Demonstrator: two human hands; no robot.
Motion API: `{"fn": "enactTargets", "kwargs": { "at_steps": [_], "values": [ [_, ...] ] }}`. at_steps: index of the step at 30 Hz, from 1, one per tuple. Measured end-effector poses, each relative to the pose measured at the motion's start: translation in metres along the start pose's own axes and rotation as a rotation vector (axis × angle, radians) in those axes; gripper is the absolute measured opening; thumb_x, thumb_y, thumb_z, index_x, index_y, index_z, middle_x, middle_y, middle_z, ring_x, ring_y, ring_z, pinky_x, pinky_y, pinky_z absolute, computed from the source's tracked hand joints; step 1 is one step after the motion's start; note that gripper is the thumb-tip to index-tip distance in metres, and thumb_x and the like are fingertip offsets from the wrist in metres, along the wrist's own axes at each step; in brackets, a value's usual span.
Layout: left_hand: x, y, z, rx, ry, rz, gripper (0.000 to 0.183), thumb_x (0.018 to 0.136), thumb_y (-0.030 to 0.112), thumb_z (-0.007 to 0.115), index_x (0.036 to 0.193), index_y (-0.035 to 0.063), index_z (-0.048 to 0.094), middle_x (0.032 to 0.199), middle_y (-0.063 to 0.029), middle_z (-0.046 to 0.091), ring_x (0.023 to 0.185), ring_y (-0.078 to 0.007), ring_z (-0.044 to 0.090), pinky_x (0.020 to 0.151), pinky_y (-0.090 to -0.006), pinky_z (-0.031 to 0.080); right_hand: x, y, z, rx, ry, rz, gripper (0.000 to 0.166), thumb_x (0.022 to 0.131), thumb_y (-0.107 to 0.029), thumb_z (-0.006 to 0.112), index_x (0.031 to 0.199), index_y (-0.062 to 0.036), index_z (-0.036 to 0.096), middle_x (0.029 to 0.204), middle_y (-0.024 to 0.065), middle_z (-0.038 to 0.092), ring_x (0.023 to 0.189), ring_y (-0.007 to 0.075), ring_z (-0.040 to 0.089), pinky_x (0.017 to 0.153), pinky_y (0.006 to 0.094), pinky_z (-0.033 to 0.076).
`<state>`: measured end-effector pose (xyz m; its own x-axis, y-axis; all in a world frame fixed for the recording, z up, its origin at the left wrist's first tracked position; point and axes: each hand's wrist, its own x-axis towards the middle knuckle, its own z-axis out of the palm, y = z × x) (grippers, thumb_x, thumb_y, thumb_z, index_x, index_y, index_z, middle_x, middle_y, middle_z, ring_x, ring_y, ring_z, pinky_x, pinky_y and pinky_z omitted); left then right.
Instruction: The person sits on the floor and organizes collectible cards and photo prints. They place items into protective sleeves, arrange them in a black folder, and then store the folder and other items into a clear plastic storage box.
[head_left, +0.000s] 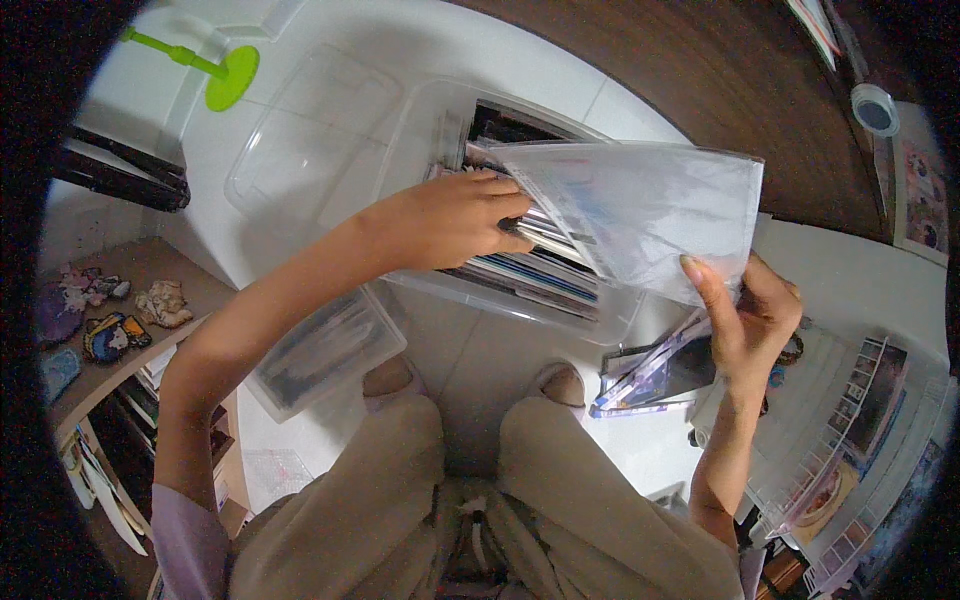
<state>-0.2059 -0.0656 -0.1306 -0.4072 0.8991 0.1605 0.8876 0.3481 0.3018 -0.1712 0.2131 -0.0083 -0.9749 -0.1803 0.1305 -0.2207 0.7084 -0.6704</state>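
Observation:
Between the thumb and fingers of my right hand (757, 315) is the lower right corner of a translucent plastic sleeve (652, 202), tilted above a clear plastic storage bin (420, 281). Thin flat items (532, 281), perhaps booklets or folders, stand packed on edge inside the bin. My left hand (457, 217) reaches over the bin's left side with bent fingers. Its fingertips are at the edges of the packed items, by the sleeve's left edge; whether they pinch anything is hidden. A black flat item (499, 120) stands at the bin's far side.
A clear lid (300, 142) lies left of the bin, near a green stand (232, 79). Close to my feet are a smaller clear case (330, 352) and purple-printed flat items (645, 375). A shelf with figurines (112, 337) stands left, a white wire rack (840, 450) right.

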Motion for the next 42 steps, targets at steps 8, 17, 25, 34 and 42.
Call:
{"fn": "enactTargets", "kwargs": {
  "at_steps": [8,17,25,34,42],
  "values": [
    [-0.007,0.0,0.012,0.003,0.017,-0.082,0.047,0.074,0.007,0.059,0.118,0.024,0.064,0.113,-0.0081,0.062,0.119,-0.0253,0.05,0.105,-0.0381,0.037,-0.013,0.003,0.02,-0.01,-0.113,-0.126,0.011,0.08,-0.009,0.072,0.085,0.0003,0.071,0.069,0.0115,0.066,0.056,0.0181,0.062,0.053,0.0263,0.045],
    [-0.013,-0.01,0.002,-0.082,0.048,0.001,0.034,0.08,0.015,0.06,0.112,0.0228,0.068,0.114,-0.006,0.06,0.112,-0.0245,0.052,0.104,-0.0385,0.034,-0.03,0.034,0.048,-0.027,-0.035,-0.313,0.011,0.078,-0.007,0.074,0.083,0.0024,0.07,0.075,0.013,0.069,0.062,0.0197,0.067,0.056,0.0258,0.049],
    [-0.026,-0.019,-0.027,-0.099,-0.036,-0.075,0.017,0.083,0.018,0.062,0.098,0.0149,0.07,0.118,-0.0079,0.058,0.118,-0.0245,0.049,0.105,-0.0419,0.032,-0.035,0.036,0.063,-0.057,-0.091,-0.333,0.011,0.078,-0.002,0.07,0.089,0.0005,0.069,0.083,0.0131,0.07,0.068,0.0227,0.068,0.059,0.0271,0.051],
    [-0.053,-0.022,-0.025,0.008,-0.125,-0.094,0.021,0.088,0.025,0.059,0.106,0.0156,0.064,0.13,-0.0013,0.054,0.131,-0.0219,0.04,0.112,-0.0503,0.025,-0.037,0.029,0.071,-0.169,-0.161,-0.372,0.019,0.075,0.0,0.07,0.094,0.0,0.068,0.085,0.0138,0.069,0.069,0.0255,0.068,0.06,0.0315,0.052],
    [-0.045,-0.021,-0.027,0.099,-0.11,-0.057,0.026,0.087,0.027,0.061,0.112,0.02,0.058,0.124,0.0025,0.054,0.129,-0.0214,0.039,0.115,-0.0491,0.022,-0.032,0.018,0.063,-0.189,-0.182,-0.266,0.014,0.079,-0.003,0.07,0.093,-0.0005,0.069,0.081,0.0155,0.069,0.064,0.0251,0.067,0.057,0.0312,0.051]
  ]
}}
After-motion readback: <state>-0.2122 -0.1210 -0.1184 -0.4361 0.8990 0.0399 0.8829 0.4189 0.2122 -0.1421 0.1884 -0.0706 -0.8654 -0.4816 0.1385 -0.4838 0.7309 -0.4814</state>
